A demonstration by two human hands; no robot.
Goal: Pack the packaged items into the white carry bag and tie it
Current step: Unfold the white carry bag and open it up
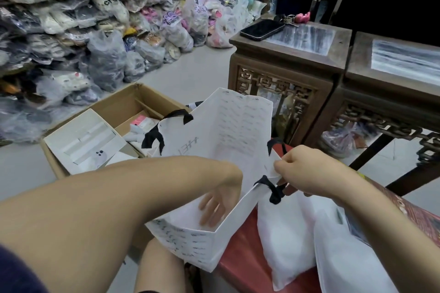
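The left hand (215, 207) is sunk down inside the white carry bag (240, 126), fingers spread and fairly straight with nothing gripped in them; the hand is smeared by motion, so I can't tell whether the fingertips touch the inner wall. The right hand (307, 171) is curled and pinches the bag's near-right rim, just above a black ribbon handle (275, 194), holding the mouth wide. The bag stands tilted over the person's knee (159, 266) and the corner of a red surface (240, 257), its tall back wall upright and the front wall folded low toward the person. Two soft white packages (283, 240) lie on the red surface just right of the bag, under the right forearm, still outside it; the nearer one is cut off by the bottom edge. What lies at the bottom of the bag is hidden by the front wall and the left hand. Behind the bag sits an open cardboard box (114, 112), its contents partly screened. There is bare floor between the box and a heap of bagged goods (83, 31) along the left. To the right a carved wooden stand (283, 74) crowds close, with a phone (262, 30) and keys (291, 19) on top.
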